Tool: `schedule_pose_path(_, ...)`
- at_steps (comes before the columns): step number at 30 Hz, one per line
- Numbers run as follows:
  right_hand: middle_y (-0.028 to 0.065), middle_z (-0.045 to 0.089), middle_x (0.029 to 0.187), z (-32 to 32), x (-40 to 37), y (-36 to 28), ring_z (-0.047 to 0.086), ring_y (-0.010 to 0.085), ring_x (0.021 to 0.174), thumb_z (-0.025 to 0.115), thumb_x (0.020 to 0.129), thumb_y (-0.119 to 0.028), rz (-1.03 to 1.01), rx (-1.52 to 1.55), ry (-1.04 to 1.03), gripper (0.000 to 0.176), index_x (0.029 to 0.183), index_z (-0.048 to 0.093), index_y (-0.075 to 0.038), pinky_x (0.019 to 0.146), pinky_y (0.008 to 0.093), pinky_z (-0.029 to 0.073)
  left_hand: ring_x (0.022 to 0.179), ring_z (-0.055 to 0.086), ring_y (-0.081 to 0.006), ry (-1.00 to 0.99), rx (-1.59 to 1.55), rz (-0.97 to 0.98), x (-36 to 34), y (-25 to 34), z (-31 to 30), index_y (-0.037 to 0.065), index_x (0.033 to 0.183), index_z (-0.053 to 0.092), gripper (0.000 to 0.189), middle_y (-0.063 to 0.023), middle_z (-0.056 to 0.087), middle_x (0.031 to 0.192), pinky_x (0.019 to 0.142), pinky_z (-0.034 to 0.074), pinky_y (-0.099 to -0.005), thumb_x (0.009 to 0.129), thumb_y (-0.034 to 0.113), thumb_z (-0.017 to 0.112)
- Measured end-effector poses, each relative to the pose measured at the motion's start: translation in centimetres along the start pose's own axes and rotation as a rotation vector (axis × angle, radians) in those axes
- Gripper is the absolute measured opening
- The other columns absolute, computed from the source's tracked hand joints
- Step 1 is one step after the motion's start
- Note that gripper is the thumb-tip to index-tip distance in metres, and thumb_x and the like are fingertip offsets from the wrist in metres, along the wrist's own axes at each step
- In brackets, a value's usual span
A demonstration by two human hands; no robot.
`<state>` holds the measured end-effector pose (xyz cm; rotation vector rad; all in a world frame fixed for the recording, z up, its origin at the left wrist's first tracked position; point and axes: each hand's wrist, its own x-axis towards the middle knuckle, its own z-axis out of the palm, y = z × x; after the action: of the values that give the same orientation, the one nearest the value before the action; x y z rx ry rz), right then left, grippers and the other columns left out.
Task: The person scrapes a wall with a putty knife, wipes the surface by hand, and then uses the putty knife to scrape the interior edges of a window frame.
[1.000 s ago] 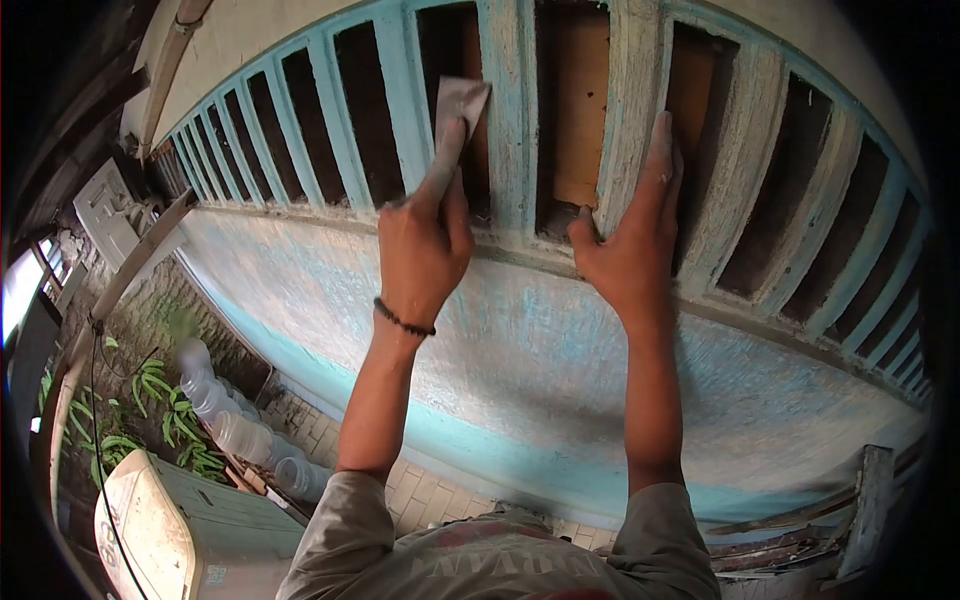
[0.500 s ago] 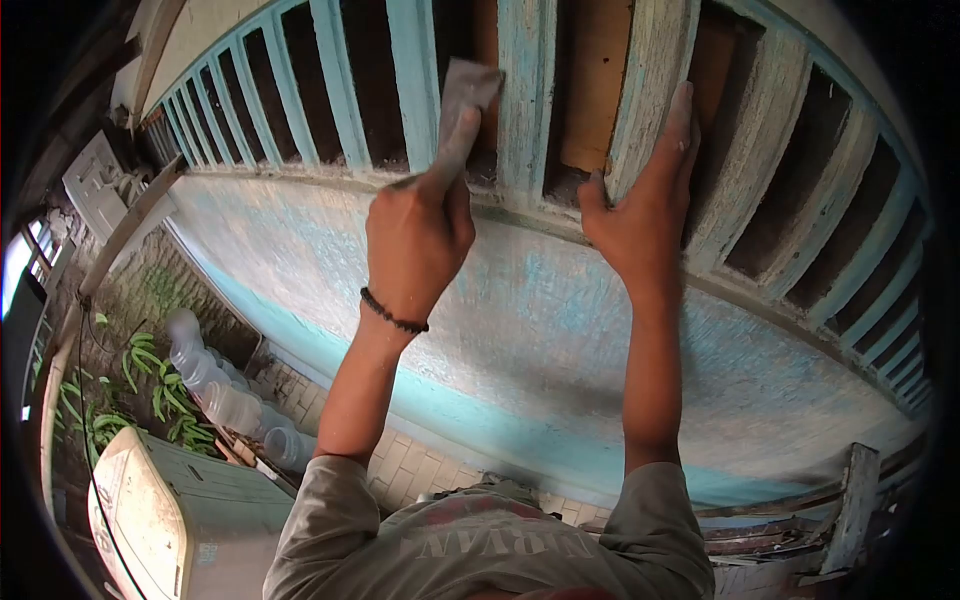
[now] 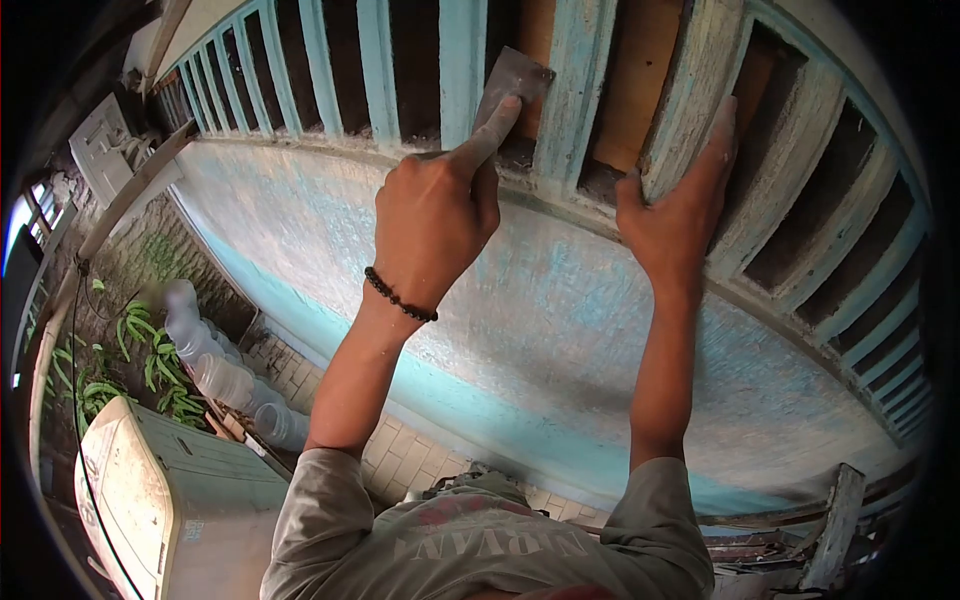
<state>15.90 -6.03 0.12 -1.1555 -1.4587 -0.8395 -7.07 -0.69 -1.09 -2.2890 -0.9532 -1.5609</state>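
Observation:
My left hand (image 3: 435, 215), with a dark beaded bracelet (image 3: 398, 295) at the wrist, is closed around a flat metal scraper (image 3: 518, 78). Its index finger stretches along the blade, while the palm hides the handle. The blade lies tilted at a gap between two worn blue slats, beside the thick slat (image 3: 575, 90) to its right. My right hand (image 3: 675, 220) grips a weathered wooden slat (image 3: 690, 95) whose paint is largely worn off, thumb on one side and fingers along the other.
Below the slats runs a patchy blue and grey wall (image 3: 560, 290). At the left are a pale bin-like box (image 3: 215, 500), clear plastic containers (image 3: 225, 380), green plants (image 3: 155, 350) and a leaning pole (image 3: 110, 235). A wooden post (image 3: 835, 525) stands lower right.
The view has shifted, so slats and both hands appear farther right. The scraper blade has turned slightly, showing more of its face. My right hand keeps its hold on the same slat.

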Motion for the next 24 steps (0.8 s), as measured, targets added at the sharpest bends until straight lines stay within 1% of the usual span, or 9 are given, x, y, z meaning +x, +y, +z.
schedule_pose_path(3, 0.032, 0.022, 0.168, 0.1, 0.0, 0.3, 0.029, 0.0519, 0.154, 0.074, 0.079, 0.0, -0.03, -0.018, 0.006, 0.112, 0.168, 0.007, -0.003, 0.125, 0.0602, 0.036, 0.046, 0.057, -0.0275, 0.081, -0.096, 0.019, -0.3, 0.2, 0.8, 0.015, 0.146, 0.067, 0.05, -0.0168, 0.059, 0.058, 0.051, 0.046, -0.0376, 0.098, 0.002, 0.062)
schedule_pose_path(6, 0.0326, 0.023, 0.167, -0.2, 0.0, 0.3, 0.03, 0.0521, 0.154, 0.075, 0.078, -0.001, -0.025, -0.014, -0.011, 0.112, 0.168, 0.007, -0.001, 0.124, 0.0597, 0.035, 0.045, 0.056, -0.0254, 0.158, -0.174, -0.024, -1.4, 0.6, 3.0, 0.015, 0.147, 0.066, 0.05, -0.0166, 0.059, 0.058, 0.051, 0.046, -0.0366, 0.098, 0.002, 0.062)
schedule_pose_path(7, 0.033, 0.023, 0.167, -0.3, 0.1, 0.3, 0.03, 0.0523, 0.153, 0.075, 0.078, -0.001, -0.03, -0.011, -0.014, 0.112, 0.168, 0.007, -0.001, 0.124, 0.0597, 0.035, 0.045, 0.054, -0.0223, 0.15, -0.201, -0.066, -1.5, 1.1, 3.0, 0.015, 0.148, 0.065, 0.051, -0.0169, 0.058, 0.058, 0.052, 0.045, -0.0355, 0.098, 0.001, 0.062)
schedule_pose_path(9, 0.0336, 0.024, 0.166, -0.3, 0.1, 0.3, 0.031, 0.0527, 0.153, 0.075, 0.078, -0.002, -0.038, -0.004, -0.017, 0.113, 0.168, 0.007, -0.001, 0.124, 0.0595, 0.035, 0.045, 0.053, -0.0207, 0.169, -0.24, -0.083, -1.4, 1.5, 3.2, 0.015, 0.148, 0.065, 0.053, -0.0168, 0.059, 0.058, 0.052, 0.045, -0.0349, 0.098, 0.001, 0.062)
schedule_pose_path(10, 0.0326, 0.024, 0.167, -0.2, 0.1, 0.4, 0.03, 0.0511, 0.154, 0.076, 0.077, -0.002, -0.028, 0.01, -0.013, 0.113, 0.168, 0.008, 0.0, 0.125, 0.0579, 0.033, 0.045, 0.052, -0.0199, 0.174, -0.259, -0.09, -1.4, 1.6, 3.3, 0.016, 0.148, 0.065, 0.053, -0.0167, 0.059, 0.058, 0.052, 0.045, -0.0347, 0.098, 0.0, 0.062)
schedule_pose_path(12, 0.0306, 0.025, 0.168, 0.0, 0.0, 0.6, 0.029, 0.0479, 0.156, 0.078, 0.076, -0.004, 0.003, 0.042, -0.006, 0.115, 0.168, 0.01, 0.001, 0.128, 0.0548, 0.029, 0.046, 0.052, -0.0203, 0.17, -0.207, -0.091, -1.4, 1.8, 3.3, 0.016, 0.149, 0.064, 0.055, -0.0163, 0.06, 0.059, 0.052, 0.046, -0.0347, 0.097, -0.001, 0.062)
schedule_pose_path(15, 0.0311, 0.026, 0.168, 0.1, 0.0, 0.6, 0.03, 0.0488, 0.155, 0.077, 0.076, -0.004, -0.005, 0.041, 0.003, 0.114, 0.168, 0.01, 0.0, 0.127, 0.055, 0.029, 0.047, 0.054, -0.0216, 0.185, -0.137, -0.073, -1.7, 1.6, 3.3, 0.018, 0.15, 0.063, 0.058, -0.0157, 0.062, 0.061, 0.054, 0.047, -0.0351, 0.096, -0.002, 0.062)
schedule_pose_path(18, 0.0343, 0.024, 0.165, -0.1, 0.1, 0.4, 0.032, 0.0539, 0.152, 0.074, 0.077, -0.002, -0.046, -0.005, 0.0, 0.113, 0.168, 0.007, -0.001, 0.124, 0.0596, 0.036, 0.049, 0.058, -0.0234, 0.216, -0.116, -0.042, -1.7, 0.9, 4.0, 0.019, 0.151, 0.063, 0.061, -0.0154, 0.064, 0.064, 0.055, 0.048, -0.0359, 0.095, -0.002, 0.063)
schedule_pose_path(24, 0.0343, 0.024, 0.165, -0.1, 0.2, 0.2, 0.032, 0.0541, 0.151, 0.074, 0.077, -0.001, -0.022, -0.003, -0.014, 0.114, 0.168, 0.006, -0.002, 0.123, 0.0605, 0.038, 0.053, 0.063, -0.025, 0.194, -0.066, -0.054, -1.6, 0.9, 3.9, 0.021, 0.151, 0.063, 0.063, -0.0143, 0.066, 0.067, 0.056, 0.049, -0.0377, 0.093, -0.002, 0.065)
